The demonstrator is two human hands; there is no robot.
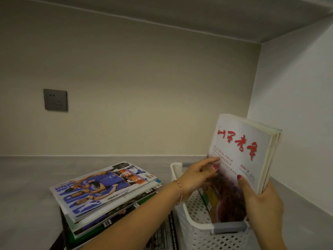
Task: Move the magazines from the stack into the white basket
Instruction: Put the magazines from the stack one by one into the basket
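Note:
A stack of magazines lies on the grey counter at lower left, a blue basketball cover on top. To its right stands the white perforated basket. Several magazines stand upright in the basket, the front one white with red characters. My right hand grips the right edge of this upright bundle, thumb on the cover. My left hand reaches across the stack, and its straight fingers touch the left edge of the white cover. The lower ends of the upright magazines are hidden inside the basket.
A grey counter runs to a beige back wall with a dark socket plate. A white side wall stands close on the right of the basket. A shelf underside hangs overhead.

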